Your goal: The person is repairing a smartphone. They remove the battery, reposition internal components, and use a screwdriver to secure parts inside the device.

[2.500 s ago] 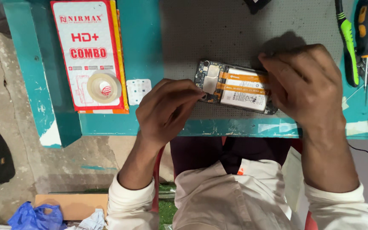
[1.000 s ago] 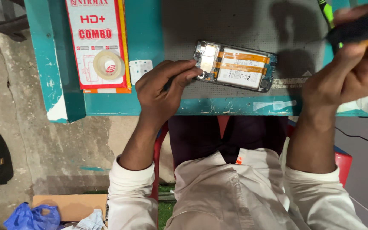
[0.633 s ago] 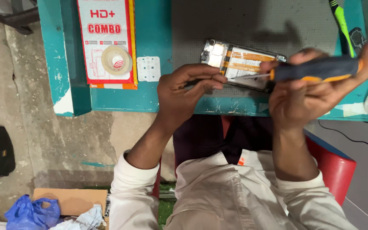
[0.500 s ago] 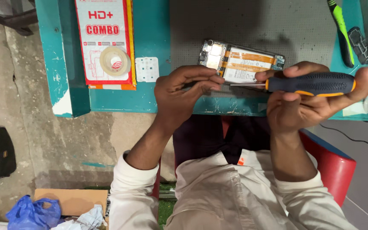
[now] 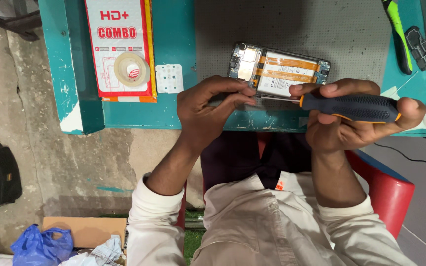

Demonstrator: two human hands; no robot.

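I'm looking straight down at my two hands over the near edge of the teal tabletop (image 5: 173, 106). My right hand (image 5: 353, 120) has its grip closed around a screwdriver (image 5: 348, 106) with a dark handle and orange trim, held lying nearly level, handle out to the right and the thin metal shaft pointing left. My left hand (image 5: 208, 111) meets that shaft at the tip: thumb and forefinger are pinched together there, so the grip is closed, and I think it is on the tip itself or on something tiny at it, but the spot is too small and shaded for me to be sure.

Just beyond my fingers lies an opened phone (image 5: 278, 70), back cover off, flat on the grey mat (image 5: 321, 29) that covers the middle of the tabletop. I can see its battery with orange strips across it and the circuit board at the left end. The screwdriver shaft runs along just beside the phone's near edge.

To the left, well apart from my hands, a red and white box (image 5: 119, 49) lies flat, with a roll of clear tape (image 5: 131, 69) sitting on it, and a small white sheet (image 5: 169, 78) next to it. At the far right I see a green-handled tool (image 5: 398, 32) and a small dark part (image 5: 416, 44). Below the tabletop there's a red chair (image 5: 385, 184), a blue plastic bag (image 5: 40, 244) and a piece of cardboard (image 5: 87, 229) on the floor.
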